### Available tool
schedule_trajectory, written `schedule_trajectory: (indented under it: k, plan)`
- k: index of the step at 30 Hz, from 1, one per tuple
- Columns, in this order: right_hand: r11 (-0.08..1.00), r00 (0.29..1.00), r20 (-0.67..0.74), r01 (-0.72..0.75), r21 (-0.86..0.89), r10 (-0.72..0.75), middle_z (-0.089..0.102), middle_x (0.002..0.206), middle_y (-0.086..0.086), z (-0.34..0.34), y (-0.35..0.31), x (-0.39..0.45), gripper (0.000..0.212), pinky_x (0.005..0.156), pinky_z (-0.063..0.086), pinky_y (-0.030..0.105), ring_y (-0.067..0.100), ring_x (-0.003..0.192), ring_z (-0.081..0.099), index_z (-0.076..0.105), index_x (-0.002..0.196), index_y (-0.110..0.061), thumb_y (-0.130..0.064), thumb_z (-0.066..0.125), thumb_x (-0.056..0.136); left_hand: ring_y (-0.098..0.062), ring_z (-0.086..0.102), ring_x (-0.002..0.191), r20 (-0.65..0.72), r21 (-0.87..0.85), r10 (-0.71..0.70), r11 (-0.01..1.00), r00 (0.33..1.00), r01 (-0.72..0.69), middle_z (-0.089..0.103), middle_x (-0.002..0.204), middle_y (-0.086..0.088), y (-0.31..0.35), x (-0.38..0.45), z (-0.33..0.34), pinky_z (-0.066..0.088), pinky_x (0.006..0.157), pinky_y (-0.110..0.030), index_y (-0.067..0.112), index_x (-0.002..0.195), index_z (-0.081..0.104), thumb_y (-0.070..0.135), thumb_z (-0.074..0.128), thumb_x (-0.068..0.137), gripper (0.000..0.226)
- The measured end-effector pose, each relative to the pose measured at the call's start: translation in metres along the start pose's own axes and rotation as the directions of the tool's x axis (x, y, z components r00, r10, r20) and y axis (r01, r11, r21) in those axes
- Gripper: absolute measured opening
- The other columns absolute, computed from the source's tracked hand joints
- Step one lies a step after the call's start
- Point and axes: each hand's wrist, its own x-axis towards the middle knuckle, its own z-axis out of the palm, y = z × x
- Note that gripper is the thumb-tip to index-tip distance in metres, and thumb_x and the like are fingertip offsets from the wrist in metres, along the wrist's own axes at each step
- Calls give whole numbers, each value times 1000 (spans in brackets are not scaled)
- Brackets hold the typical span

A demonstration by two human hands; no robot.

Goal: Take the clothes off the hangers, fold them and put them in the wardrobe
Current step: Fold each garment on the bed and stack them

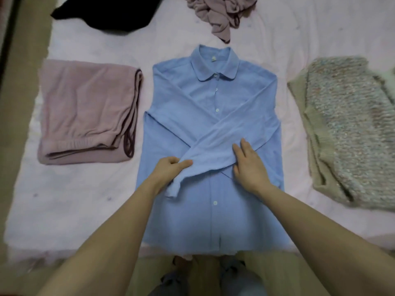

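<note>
Pinching grip from the left hand (pixel 171 167): thumb and curled fingers hold the cuff end of a sleeve (pixel 205 150) of the light blue, button-front cotton shirt with a rounded collar (pixel 213 107), while the right hand (pixel 248 165) lies flat, fingers straight and spread, pressing that sleeve where it crosses the placket. That shirt lies face up in the middle of the pale pink bed sheet (pixel 85 193), collar away from the person, hem nearest, long axis running straight out from the body. Both sleeves cross the chest in an X; the held one slants from the far right shoulder down to the left hand, so the left is nearer its free end. Soft, thin weave, lightly creased. Left of it, folded dusty-pink fleece trousers (pixel 85 112); right, a nubbly speckled knit (pixel 346 129); beyond, a crumpled mauve garment (pixel 220 16) and black cloth (pixel 111 13).
</note>
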Motion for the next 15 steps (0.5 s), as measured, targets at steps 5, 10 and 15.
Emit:
schedule_trajectory:
  k: [5, 10, 15]
  plan:
    - [994, 999, 32, 13, -113, -10, 5, 161, 13, 7, -13, -2, 69, 120, 13, 40, 28, 149, 7, 17, 153, -12, -8, 46, 90, -11, 43, 50, 16, 127, 99, 987, 995, -100, 46, 53, 6, -20, 6, -25, 36, 53, -26, 17, 55, 49, 43, 70, 84, 44]
    - [986, 993, 116, 16, -168, 3, -8, 162, 8, 13, -19, -2, 77, 121, 5, 35, 22, 149, -3, 0, 154, -20, -8, 42, 91, -17, 43, 56, -256, 236, 300, 941, 919, -242, 39, 55, 5, -34, 2, -32, 30, 55, -31, 19, 58, 37, 41, 67, 86, 47]
    - [993, 998, 64, 12, -115, -4, 12, 160, 11, 11, -23, 4, 70, 118, 14, 36, 26, 148, 14, 20, 152, -10, -3, 45, 87, -30, 54, 102, -232, 672, 369, 730, 900, -126, 58, 106, -6, -30, 8, -30, 44, 80, -39, 14, 104, 54, 36, 59, 90, 26]
